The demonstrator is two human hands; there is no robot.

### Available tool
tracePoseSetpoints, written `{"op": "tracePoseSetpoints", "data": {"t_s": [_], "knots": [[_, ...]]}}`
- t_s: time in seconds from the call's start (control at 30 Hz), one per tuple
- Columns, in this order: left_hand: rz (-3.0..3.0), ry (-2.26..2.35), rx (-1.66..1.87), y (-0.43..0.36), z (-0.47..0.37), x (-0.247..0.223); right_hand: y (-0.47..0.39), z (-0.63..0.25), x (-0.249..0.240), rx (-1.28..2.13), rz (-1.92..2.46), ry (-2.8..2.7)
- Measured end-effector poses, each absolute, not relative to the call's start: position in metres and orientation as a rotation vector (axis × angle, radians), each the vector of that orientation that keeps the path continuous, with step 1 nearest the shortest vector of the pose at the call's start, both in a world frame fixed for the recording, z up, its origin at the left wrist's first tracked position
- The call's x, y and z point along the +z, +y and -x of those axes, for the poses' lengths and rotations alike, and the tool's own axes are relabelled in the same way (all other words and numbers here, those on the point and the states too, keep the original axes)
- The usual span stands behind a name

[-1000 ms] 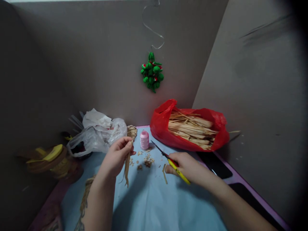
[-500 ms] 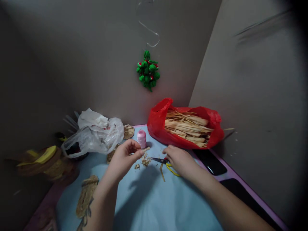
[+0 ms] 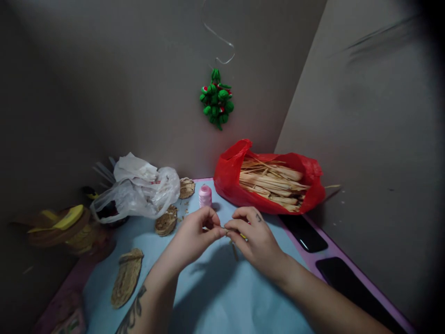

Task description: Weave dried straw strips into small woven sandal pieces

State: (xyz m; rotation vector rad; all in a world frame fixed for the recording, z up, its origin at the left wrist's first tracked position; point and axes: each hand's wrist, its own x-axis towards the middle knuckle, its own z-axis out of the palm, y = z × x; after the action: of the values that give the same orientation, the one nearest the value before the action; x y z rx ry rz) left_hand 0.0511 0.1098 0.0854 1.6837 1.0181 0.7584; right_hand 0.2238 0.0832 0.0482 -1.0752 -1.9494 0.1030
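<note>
My left hand (image 3: 201, 232) is closed in a pinch on a short piece of dried straw (image 3: 223, 228), mostly hidden by the fingertips. My right hand (image 3: 257, 236) meets it from the right, thumb and forefinger pinched at the same piece. Below the right fingers shows a bit of the scissors' yellow handle (image 3: 244, 237); their blades are hidden. A loose straw strip (image 3: 235, 252) lies on the light blue cloth (image 3: 222, 292) under the hands. Just behind the left hand stands a pink thread spool (image 3: 205, 196).
A red plastic bag (image 3: 225, 181) full of dried straw (image 3: 271, 181) lies at the back right, beside two black phones (image 3: 308, 234). On the left are a crumpled clear bag (image 3: 139, 199), woven straw pieces (image 3: 166, 221) and a woven sole shape (image 3: 127, 278). A green ornament (image 3: 217, 99) hangs on the wall.
My right hand has come off the scissors and moved left to my left hand. The left hand, with the straw piece, has shifted right and slightly down.
</note>
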Motion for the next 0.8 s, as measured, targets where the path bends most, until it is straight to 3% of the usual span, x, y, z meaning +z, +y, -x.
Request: {"op": "tracePoseSetpoints", "data": {"t_s": [0.3, 0.6, 0.8], "knots": [[-1.48, 0.814, 0.742, 0.113, -0.057, 0.077, 0.083, -0.224, 0.051, 0.44, 1.057, -1.736], [-1.897, 0.985, 0.744, 0.108, -0.065, 0.078, 0.087, -0.225, 0.046, 0.534, 1.148, -1.627], [-1.764, 1.017, 0.721, 0.111, -0.064, 0.08, 0.091, -0.224, 0.044, 0.634, 1.123, -1.519]]}}
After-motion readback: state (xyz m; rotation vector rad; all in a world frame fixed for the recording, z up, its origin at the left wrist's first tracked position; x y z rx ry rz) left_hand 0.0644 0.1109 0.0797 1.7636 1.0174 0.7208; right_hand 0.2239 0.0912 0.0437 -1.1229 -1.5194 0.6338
